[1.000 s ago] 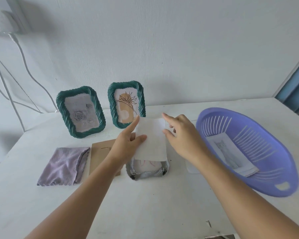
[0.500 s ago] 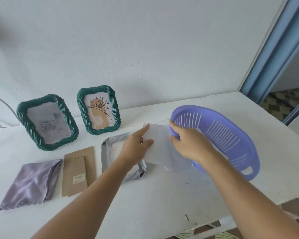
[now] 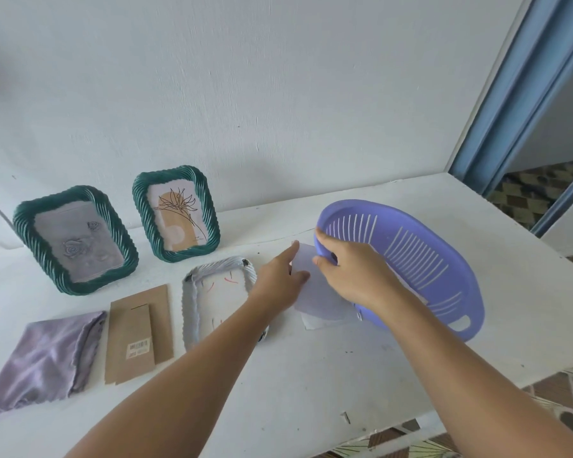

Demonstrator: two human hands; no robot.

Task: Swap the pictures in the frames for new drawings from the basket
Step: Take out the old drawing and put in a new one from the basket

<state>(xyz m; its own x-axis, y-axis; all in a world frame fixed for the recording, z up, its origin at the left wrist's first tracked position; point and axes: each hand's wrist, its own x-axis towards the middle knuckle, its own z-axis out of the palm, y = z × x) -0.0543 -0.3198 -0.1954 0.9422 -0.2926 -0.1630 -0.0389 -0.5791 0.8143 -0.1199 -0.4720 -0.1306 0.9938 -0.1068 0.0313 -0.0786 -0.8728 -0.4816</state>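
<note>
Head view: right hand (image 3: 354,272) tilts the purple basket (image 3: 420,266) by its rim; left hand (image 3: 278,282) pinches a removed paper sheet (image 3: 318,302). At 9 o'clock, the grey frame (image 3: 219,299) lies unfinished.

2 bare forearms enter from the lower edge. Neither shows a sleeve, watch, bracelet or glove. The left hand (image 3: 280,280) and right hand (image 3: 354,272) are bare, with no rings visible, and the fingernails in view look short and unpainted.

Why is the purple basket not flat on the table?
Tipped: the right hand grips the purple basket by its rim, raising that side above the sheet of paper.
</note>
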